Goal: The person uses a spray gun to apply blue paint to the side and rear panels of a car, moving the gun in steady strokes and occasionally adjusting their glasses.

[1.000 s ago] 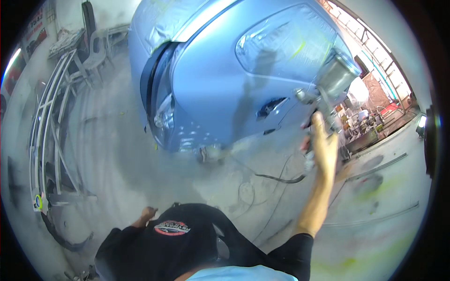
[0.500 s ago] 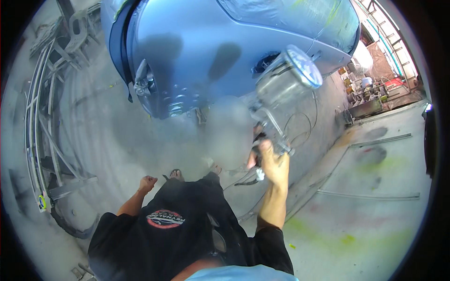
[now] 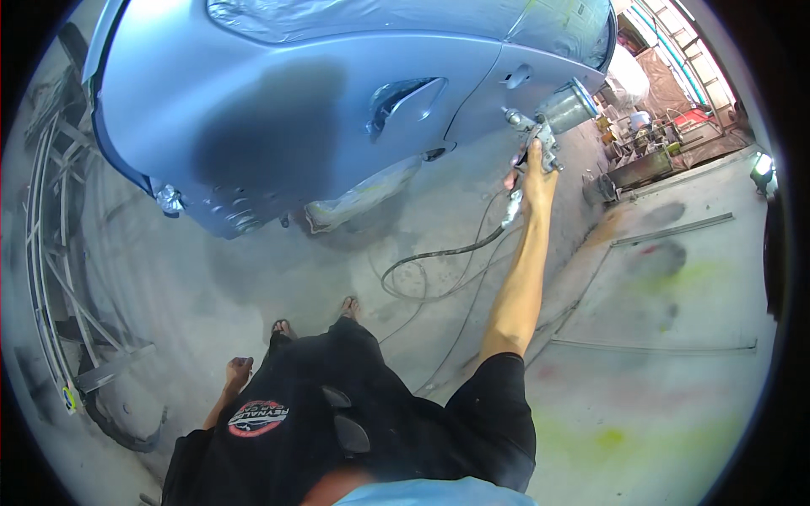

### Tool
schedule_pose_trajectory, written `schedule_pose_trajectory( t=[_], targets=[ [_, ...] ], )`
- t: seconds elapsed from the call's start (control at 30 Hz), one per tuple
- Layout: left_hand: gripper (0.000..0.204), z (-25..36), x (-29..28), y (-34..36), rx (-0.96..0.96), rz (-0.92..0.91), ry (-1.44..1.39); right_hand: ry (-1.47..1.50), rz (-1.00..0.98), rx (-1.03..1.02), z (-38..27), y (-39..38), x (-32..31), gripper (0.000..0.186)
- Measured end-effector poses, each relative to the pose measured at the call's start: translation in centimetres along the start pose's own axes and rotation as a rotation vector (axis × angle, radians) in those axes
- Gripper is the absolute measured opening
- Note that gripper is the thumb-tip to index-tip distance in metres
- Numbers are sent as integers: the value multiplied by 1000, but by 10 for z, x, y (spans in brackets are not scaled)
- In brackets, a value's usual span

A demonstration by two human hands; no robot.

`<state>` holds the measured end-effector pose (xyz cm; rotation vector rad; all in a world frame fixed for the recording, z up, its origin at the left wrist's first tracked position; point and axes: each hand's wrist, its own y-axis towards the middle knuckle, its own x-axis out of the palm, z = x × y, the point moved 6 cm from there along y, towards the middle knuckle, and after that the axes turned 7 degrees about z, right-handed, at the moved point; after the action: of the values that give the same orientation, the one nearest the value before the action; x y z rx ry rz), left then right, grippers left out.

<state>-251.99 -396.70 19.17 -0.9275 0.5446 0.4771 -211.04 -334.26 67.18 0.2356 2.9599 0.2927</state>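
My right hand (image 3: 535, 184) is wrapped round the handle of a spray gun (image 3: 525, 121), arm stretched out ahead. The gun's metal paint cup (image 3: 567, 108) sits on its far side, near the car door. A black air hose (image 3: 443, 252) runs from the handle's lower end and loops down to the floor. Beyond it stands a light blue car (image 3: 278, 51) with a matte surface, its fuel flap recess (image 3: 401, 103) open. Plastic film (image 3: 363, 201) covers the wheel. My left hand (image 3: 240, 371) hangs low beside my body, fingers curled, nothing visible in them.
A metal frame rack (image 3: 51, 278) stands along the left side. Plastic sheeting (image 3: 337, 18) covers the car's windows. Cans and clutter (image 3: 637, 143) fill the far right, beside a paint-stained wall (image 3: 650, 379). Hose loops lie on the floor between me and the car.
My right hand has swung the spray gun forward and right, along the car toward the door. The blurry mist before the gun has thinned. My left hand has dropped slightly lower and further left.
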Motion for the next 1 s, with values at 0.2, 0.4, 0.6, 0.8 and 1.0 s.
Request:
schedule_pose_trajectory(
  t=[0.2, 0.4, 0.6, 0.8, 1.0],
  targets=[
    [41, 21, 17, -22, -57, 19, -159, 10, 243, -53, 29, 68, -28, 46],
    [46, 10, 21, -25, 97, -93, 173, 21, 249, 0, 36, -35, -16, 40],
    [41, -6, -11, -7, -59, 22, -156, 90, -10, 91, 47, -202, 50, 33],
    [44, -28, -43, -9, 3, 45, -150, 318, -323, 17, 13, -346, 130, 23],
    [41, -89, -45, -36, -62, 30, -66, 351, -592, 144, 32, -368, 144, 29]
  ],
)
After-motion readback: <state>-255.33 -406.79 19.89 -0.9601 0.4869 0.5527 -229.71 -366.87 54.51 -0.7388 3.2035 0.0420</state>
